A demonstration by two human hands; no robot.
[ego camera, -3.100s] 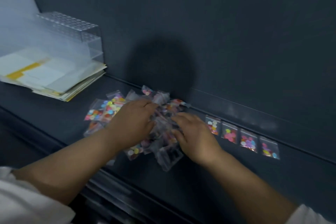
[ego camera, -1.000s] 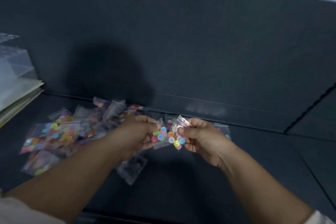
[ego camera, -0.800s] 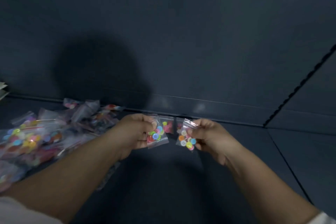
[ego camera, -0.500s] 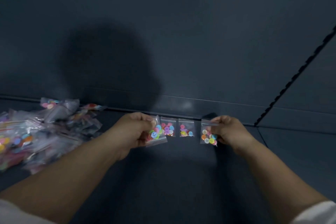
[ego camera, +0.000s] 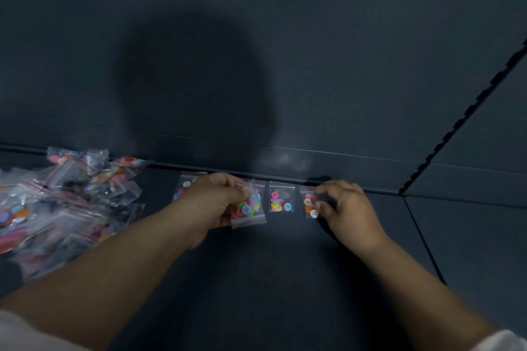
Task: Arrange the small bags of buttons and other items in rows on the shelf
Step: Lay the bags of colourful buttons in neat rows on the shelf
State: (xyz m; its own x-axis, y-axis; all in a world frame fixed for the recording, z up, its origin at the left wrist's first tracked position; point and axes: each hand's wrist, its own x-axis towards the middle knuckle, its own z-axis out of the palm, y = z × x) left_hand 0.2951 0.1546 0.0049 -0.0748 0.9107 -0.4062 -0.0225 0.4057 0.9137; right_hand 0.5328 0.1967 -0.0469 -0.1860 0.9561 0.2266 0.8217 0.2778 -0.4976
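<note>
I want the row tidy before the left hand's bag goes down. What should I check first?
1. Left hand grips its small clear plastic bag of mixed-colour buttons: ok.
2. Right hand free of the clear button bag at the row's right end: cannot tell.
3. Middle clear bag of pink and yellow buttons lies flat in line: ok.
4. Free slot for the held bag: cannot tell, the left hand hides it.
5. Loose pile of clear bags lies apart from the row: ok.
</note>
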